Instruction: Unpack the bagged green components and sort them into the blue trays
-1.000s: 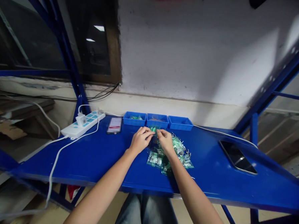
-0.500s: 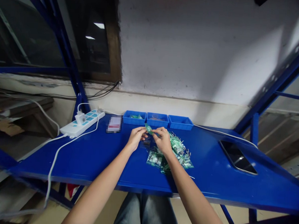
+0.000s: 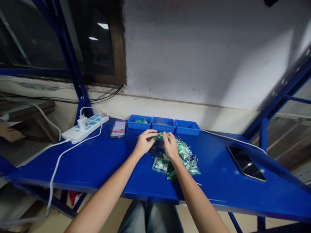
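Between my fingertips is a small green plastic bag (image 3: 158, 136), partly covered by both hands. My left hand (image 3: 144, 142) pinches its left end, and my right hand (image 3: 170, 144) grips the right end. What the bag contains is too small to make out. Under and beside my right hand lies a pile of green-tinted clear bags (image 3: 183, 152) with small metal parts, some poking out at the right side. A dark, clear packet (image 3: 152, 149) lies on the table beneath my left fingers, partly hidden.
Three blue bins stand along the wall: the left bin (image 3: 139, 126) holds green bags, the middle bin (image 3: 163, 128) some thin brownish items. Beside the right bin (image 3: 187, 132) runs a white cable. A power strip (image 3: 85, 127), a blurred card (image 3: 118, 128) and a phone (image 3: 247, 163) lie on the blue table (image 3: 90, 168).
My hands have turned inward around the green bag. It was upright and more visible before; now it lies flatter and the fingers cover more of it.
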The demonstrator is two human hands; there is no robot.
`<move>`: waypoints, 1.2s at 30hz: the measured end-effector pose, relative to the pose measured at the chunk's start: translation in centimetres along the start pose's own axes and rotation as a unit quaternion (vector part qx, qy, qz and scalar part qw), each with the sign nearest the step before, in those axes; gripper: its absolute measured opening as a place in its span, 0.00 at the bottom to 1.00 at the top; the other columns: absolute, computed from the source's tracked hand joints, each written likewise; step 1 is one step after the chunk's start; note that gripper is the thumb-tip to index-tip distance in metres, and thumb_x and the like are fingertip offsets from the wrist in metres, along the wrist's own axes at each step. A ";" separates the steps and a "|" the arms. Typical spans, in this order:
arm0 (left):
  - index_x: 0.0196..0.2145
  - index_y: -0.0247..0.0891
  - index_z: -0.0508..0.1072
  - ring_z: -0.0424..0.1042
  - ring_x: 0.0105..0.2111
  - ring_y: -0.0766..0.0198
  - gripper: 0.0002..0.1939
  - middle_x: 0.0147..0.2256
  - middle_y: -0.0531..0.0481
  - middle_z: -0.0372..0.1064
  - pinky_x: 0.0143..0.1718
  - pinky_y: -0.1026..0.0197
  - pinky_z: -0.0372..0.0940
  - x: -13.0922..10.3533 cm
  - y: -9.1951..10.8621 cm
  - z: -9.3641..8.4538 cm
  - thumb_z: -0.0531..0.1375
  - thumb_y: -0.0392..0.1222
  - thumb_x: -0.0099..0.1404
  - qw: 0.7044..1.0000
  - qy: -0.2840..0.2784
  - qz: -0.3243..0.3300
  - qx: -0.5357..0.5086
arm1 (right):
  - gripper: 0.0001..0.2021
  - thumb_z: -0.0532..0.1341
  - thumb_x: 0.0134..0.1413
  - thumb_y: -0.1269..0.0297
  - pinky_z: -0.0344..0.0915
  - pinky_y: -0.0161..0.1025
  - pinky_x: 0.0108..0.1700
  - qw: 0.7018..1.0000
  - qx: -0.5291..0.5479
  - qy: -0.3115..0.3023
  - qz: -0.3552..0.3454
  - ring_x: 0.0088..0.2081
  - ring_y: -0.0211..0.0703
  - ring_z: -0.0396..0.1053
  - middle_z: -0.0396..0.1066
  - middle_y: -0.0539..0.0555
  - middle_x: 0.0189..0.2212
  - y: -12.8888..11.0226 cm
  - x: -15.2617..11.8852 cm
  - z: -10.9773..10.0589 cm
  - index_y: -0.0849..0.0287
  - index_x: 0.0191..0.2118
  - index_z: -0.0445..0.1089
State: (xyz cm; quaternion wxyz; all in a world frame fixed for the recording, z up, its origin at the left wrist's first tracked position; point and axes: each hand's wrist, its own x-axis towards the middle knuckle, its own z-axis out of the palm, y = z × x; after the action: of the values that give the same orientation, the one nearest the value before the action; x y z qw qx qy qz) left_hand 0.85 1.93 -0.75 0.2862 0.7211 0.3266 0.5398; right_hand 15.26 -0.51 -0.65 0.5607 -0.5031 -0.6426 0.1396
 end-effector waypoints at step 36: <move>0.33 0.36 0.76 0.68 0.32 0.65 0.11 0.34 0.47 0.67 0.32 0.65 0.62 -0.3 0.2 0.4 0.56 0.42 0.61 0.996 0.033 -0.040 0.074 | 0.13 0.57 0.52 0.56 0.52 0.33 0.24 0.992 0.119 0.010 0.050 0.20 0.34 0.53 0.61 0.46 0.19 -0.3 0.0 0.2 0.61 0.29 0.71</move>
State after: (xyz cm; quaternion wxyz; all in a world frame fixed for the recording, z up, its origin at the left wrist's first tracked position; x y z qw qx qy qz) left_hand 1.18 1.59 -0.87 0.2425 0.7085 0.4036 0.5257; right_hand 14.97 -0.54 -0.47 0.6152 -0.4659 -0.5898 0.2382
